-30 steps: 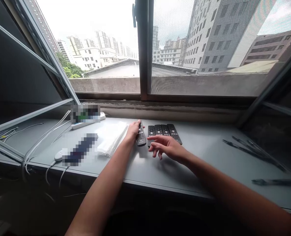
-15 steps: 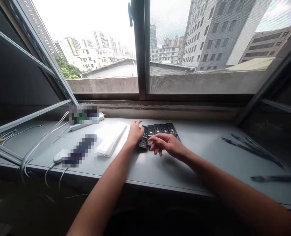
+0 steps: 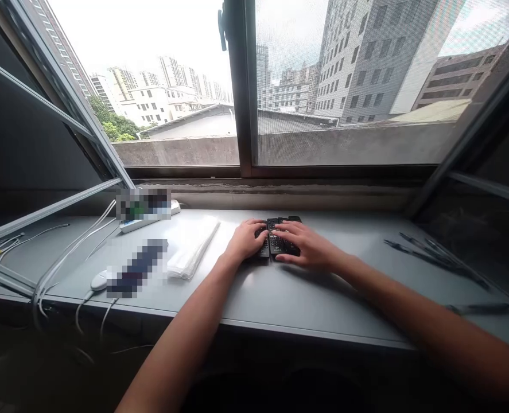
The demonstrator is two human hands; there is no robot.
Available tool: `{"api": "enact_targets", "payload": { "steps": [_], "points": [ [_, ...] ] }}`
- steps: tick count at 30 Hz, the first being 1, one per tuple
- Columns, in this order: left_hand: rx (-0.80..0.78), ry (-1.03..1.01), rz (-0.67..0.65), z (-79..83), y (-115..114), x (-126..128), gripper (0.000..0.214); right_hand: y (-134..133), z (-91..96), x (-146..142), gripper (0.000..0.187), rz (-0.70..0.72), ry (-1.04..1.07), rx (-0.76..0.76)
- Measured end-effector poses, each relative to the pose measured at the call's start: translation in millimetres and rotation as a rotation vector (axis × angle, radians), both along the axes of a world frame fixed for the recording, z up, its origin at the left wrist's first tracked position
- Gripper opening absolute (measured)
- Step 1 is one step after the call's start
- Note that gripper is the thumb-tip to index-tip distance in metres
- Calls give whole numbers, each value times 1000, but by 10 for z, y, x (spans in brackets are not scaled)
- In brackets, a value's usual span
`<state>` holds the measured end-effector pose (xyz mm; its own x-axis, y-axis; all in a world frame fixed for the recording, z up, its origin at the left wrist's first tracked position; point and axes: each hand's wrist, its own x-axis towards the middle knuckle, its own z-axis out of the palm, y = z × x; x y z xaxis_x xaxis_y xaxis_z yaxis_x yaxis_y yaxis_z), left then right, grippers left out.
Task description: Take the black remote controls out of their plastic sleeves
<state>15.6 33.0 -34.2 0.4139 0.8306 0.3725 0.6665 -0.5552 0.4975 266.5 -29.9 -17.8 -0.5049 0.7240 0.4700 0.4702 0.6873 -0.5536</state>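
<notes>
Several black remote controls (image 3: 276, 242) lie side by side on the grey sill table (image 3: 280, 292) below the window. My left hand (image 3: 246, 241) is curled over the leftmost remote at the row's left end. Fingers stretched out, my right hand (image 3: 304, 245) lies flat on top of the row from the right and covers most of it. The two hands nearly meet over the remotes, so only a strip of buttons shows between them.
A flat white stack (image 3: 194, 248) lies left of the remotes. Further left are a blurred dark object (image 3: 137, 268), a white mouse (image 3: 98, 280), a power strip (image 3: 144, 207) and white cables (image 3: 71, 249). Thin dark rods (image 3: 435, 255) and a pen (image 3: 478, 308) lie on the right.
My left hand slid its remote rightward against the row. My right hand moved up from in front of the remotes onto their tops. The row is now packed tight.
</notes>
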Motion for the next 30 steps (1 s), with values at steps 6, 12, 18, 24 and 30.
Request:
{"api": "enact_targets", "payload": {
  "steps": [6,12,18,24,30],
  "points": [
    [23,47,39,36,34,82,32,72,-300,99,60,-28,-147,77],
    [-2,100,78,123,5,119,35,126,-291,126,62,-29,-251,144],
    [12,183,37,112,38,141,44,129,-313,151,62,-15,-237,179],
    [-25,241,-38,83,143,147,46,118,-310,126,60,-34,-266,193],
    [-23,225,-20,111,129,155,45,105,-328,109,60,-59,-305,198]
  ]
}}
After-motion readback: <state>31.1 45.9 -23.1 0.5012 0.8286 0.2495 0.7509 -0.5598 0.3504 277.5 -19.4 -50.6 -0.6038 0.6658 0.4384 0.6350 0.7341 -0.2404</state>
